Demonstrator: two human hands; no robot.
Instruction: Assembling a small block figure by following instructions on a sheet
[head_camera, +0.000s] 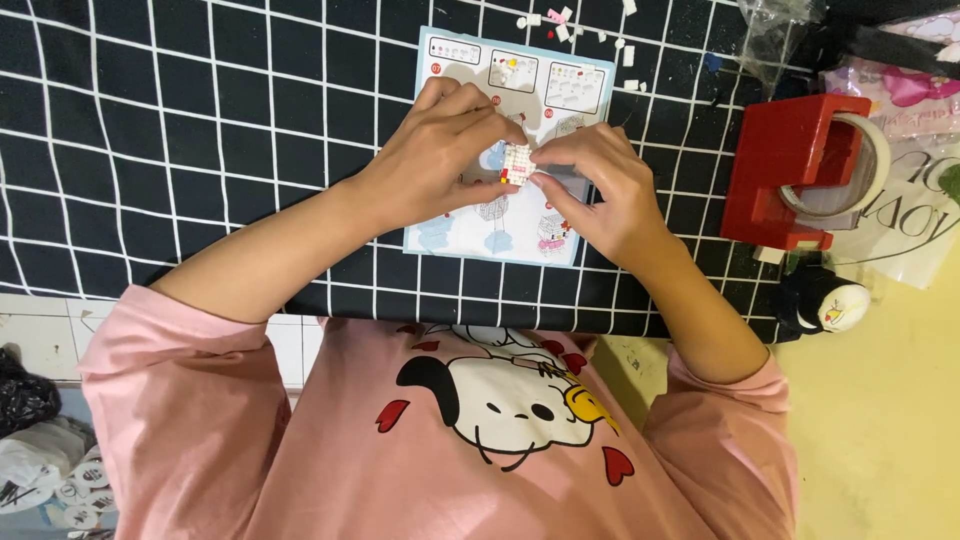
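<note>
Block model (517, 163): small, white with red and yellow bits, held above the instruction sheet (470, 225). Left hand (440, 160): fingers (478, 112) curled narrow, pinching the model's left side. Right hand (600, 190): fingers (560, 150) closed on its right side, thumb beneath. Sheet: pale blue, flat on the worktop (200, 120), which is black with a white grid. Loose white and pink bricks (575, 25): scattered beyond the sheet. Red tape dispenser (800, 170): right of the hands, well apart. Penguin figure (825, 300): near the worktop's edge.

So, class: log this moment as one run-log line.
left hand: pinching small brick model | right hand: pinching same model | under: instruction sheet | right: red tape dispenser
</note>
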